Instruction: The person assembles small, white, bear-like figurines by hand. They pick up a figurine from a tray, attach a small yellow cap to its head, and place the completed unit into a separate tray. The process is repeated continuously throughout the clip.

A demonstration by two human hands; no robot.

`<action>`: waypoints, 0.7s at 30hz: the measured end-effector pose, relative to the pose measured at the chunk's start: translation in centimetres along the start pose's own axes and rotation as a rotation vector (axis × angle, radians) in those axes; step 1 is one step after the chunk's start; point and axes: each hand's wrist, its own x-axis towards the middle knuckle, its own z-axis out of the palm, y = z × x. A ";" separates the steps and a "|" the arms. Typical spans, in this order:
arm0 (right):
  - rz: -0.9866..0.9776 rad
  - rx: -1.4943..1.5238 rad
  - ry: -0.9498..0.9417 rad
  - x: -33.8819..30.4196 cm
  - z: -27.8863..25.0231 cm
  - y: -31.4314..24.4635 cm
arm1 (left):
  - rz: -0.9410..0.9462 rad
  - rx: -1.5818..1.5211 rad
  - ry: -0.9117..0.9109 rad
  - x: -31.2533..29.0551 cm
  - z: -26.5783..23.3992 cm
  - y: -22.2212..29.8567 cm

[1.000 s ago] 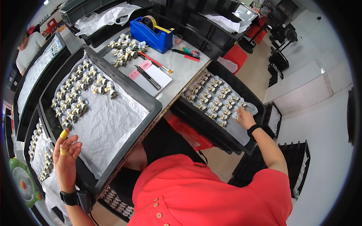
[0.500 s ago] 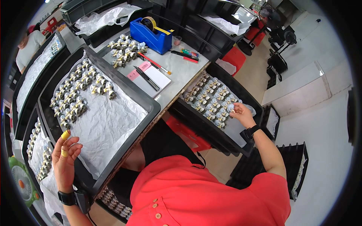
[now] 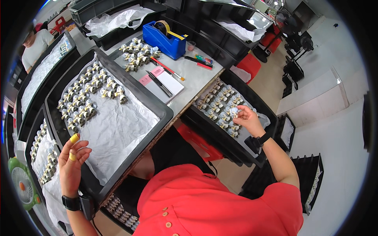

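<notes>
My right hand point(image 3: 251, 121) is over the black tray point(image 3: 199, 121) on the right, pinching a small blue-and-white figurine point(image 3: 234, 112) between thumb and fingertips. Rows of similar small figurines point(image 3: 212, 104) stand beneath and beside it in that tray. My left hand point(image 3: 71, 167) is raised by the near left corner of the large black tray point(image 3: 167, 114), fingers loosely bent and apart, with nothing in them. Yellow wraps cover parts of two fingers. White paper point(image 3: 118, 133) lines the large tray, and several figurines point(image 3: 80, 100) stand in rows on its far left part.
A blue tape dispenser point(image 3: 165, 41), a cluster of figurines point(image 3: 138, 55), a notepad point(image 3: 169, 84) with a black pen, and a red brush point(image 3: 167, 67) are on the table. Red stools point(image 3: 249, 67) and stacked black trays point(image 3: 208, 27) surround it. A green fan point(image 3: 23, 183) stands at left.
The view has shifted slightly, moving the scene rightward. My right hand has moved a little left across its tray, with the figurine in its fingers. My left hand stays open near the large tray.
</notes>
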 end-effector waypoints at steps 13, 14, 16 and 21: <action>-0.086 0.146 -0.154 0.8 4.9 -7.2 | -0.016 0.007 0.005 -0.2 0.6 0.8; -0.097 0.118 -0.168 0.9 4.9 -7.4 | -0.018 0.010 0.000 -0.2 0.6 0.7; -0.118 0.061 -0.193 1.1 4.5 -8.1 | -0.007 0.015 -0.002 -0.2 0.4 0.6; -0.127 -0.551 -0.025 1.5 -4.1 -2.2 | -0.016 0.052 -0.035 -0.2 0.1 0.3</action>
